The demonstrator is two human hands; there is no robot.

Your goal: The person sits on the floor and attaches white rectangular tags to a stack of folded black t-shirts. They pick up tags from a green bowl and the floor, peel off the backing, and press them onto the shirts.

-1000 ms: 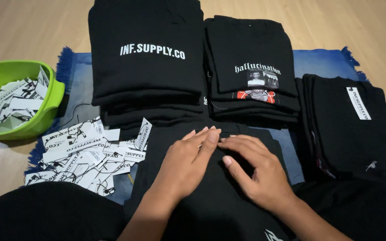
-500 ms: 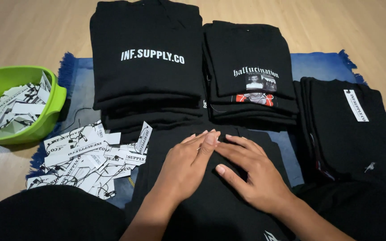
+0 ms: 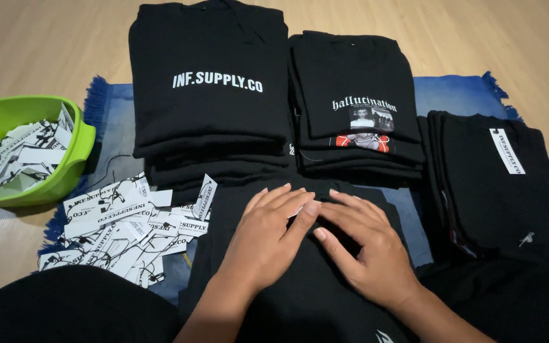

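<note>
- Far left of the black garment under the hands, a green bowl sits on the wooden floor, half full of white paper tags.
- Between the bowl and the garment, a loose heap of white tags with black strings lies on the blue mat.
- The left hand lies flat on the black garment, palm down, fingers straight and close together, holding nothing.
- Just under its fingertips a small pale scrap shows on the garment; it may be a tag, but it is too covered to tell.
- The right hand lies flat beside it, fingers slightly spread, fingertips touching those of the left hand near the garment's top edge.
- Beyond the garment, to its upper left, stands a tall stack of folded black shirts with white lettering.
- Right of that, a second stack with a small picture print.
- Right of the garment, a third black pile with a white strip label.
</note>
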